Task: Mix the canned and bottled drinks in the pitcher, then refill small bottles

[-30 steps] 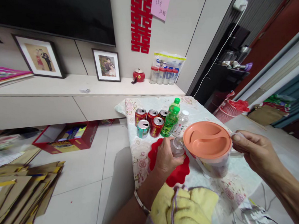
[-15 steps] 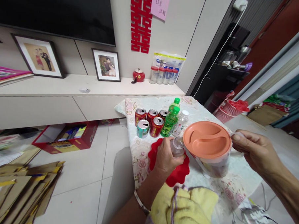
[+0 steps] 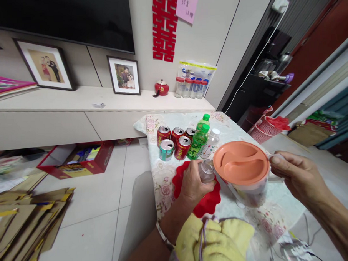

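My left hand [image 3: 193,185] is wrapped round a small clear glass jar [image 3: 207,170] with an open top, over a red scalloped mat [image 3: 207,206]. My right hand [image 3: 297,171] is closed on the handle of a clear pitcher [image 3: 253,194], which has an orange lid [image 3: 240,162]. The pitcher is just right of the jar, tilted slightly toward it. Behind them stand several red cans [image 3: 182,148], a teal can [image 3: 166,151], two green-capped bottles [image 3: 200,141] and a clear bottle with a white cap [image 3: 211,142].
A flowered cloth [image 3: 165,184] covers the table. A yellow towel [image 3: 222,244] lies at its near edge. Beyond, a white cabinet [image 3: 118,104] holds framed photos, a red pot [image 3: 161,88] and red-lidded jars [image 3: 189,88]. Flattened cardboard [image 3: 24,218] lies on the floor at left.
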A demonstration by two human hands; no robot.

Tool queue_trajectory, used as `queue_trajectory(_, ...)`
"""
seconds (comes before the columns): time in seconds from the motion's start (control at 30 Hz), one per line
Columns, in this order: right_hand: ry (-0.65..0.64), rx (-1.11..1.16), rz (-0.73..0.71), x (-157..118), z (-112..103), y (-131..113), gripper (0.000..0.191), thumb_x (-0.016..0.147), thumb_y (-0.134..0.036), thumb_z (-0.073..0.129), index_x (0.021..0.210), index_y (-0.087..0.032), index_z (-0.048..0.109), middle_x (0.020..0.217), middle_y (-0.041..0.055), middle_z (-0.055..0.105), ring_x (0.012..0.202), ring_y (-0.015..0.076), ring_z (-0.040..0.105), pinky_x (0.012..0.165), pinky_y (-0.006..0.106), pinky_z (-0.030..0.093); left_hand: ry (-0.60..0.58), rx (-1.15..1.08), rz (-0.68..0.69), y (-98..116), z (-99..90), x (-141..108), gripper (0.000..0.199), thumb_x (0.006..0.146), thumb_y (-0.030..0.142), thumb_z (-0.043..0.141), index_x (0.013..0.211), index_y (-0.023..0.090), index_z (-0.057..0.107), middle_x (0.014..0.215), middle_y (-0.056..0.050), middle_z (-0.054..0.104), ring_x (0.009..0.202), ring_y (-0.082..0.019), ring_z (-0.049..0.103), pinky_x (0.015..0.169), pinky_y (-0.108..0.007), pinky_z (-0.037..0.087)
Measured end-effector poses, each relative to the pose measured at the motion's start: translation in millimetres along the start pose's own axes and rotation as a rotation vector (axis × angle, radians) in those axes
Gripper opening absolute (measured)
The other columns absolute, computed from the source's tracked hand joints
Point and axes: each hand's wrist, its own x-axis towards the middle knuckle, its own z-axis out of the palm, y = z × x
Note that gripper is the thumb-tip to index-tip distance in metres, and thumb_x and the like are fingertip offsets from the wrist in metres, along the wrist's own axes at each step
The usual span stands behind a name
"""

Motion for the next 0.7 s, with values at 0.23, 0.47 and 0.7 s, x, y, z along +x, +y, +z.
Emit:
queue_trajectory(0.23,-0.002,-0.005,0.003,-0.4,-0.2,-1.1,0.060,0.060,-0.064,0.091,0.052,-0.019,0.052,0.055,-0.0050,0.032,0.055,0.0107,0.026,0.052,0.028,0.017,0.011,0.005,0.003,-0.7,0.4,0.0,0.064,0.062,0.038,0.084,0.116,0.030,0.050,0.107,-0.006,0.074,0.095,-0.031,0.075,0.074,-0.039,0.060)
queue_trajectory(0.47,-0.008,-0.006,0.003,-0.4,-0.3,-1.6,0.060,0.061,-0.064,0.090,0.053,-0.019,0.052,0.055,-0.0052,0.033,0.055,0.0105,0.026,0.051,0.027,0.018,0.001,0.001,0.013,-0.8,-0.1,0.2,0.065,0.063,0.039,0.083,0.117,0.028,0.050,0.109,-0.007,0.074,0.097,-0.031,0.075,0.077,-0.041,0.061)
queue_trajectory(0.7,-0.011,-0.008,-0.005,0.6,0.4,-1.3,0.060,0.061,-0.064,0.090,0.052,-0.019,0.052,0.055,-0.0053,0.032,0.055,0.0106,0.026,0.051,0.027,0.018,-0.001,-0.015,0.000,1.4,-0.8,0.3,0.064,0.062,0.038,0.084,0.116,0.027,0.051,0.108,-0.007,0.074,0.097,-0.031,0.074,0.077,-0.040,0.061)
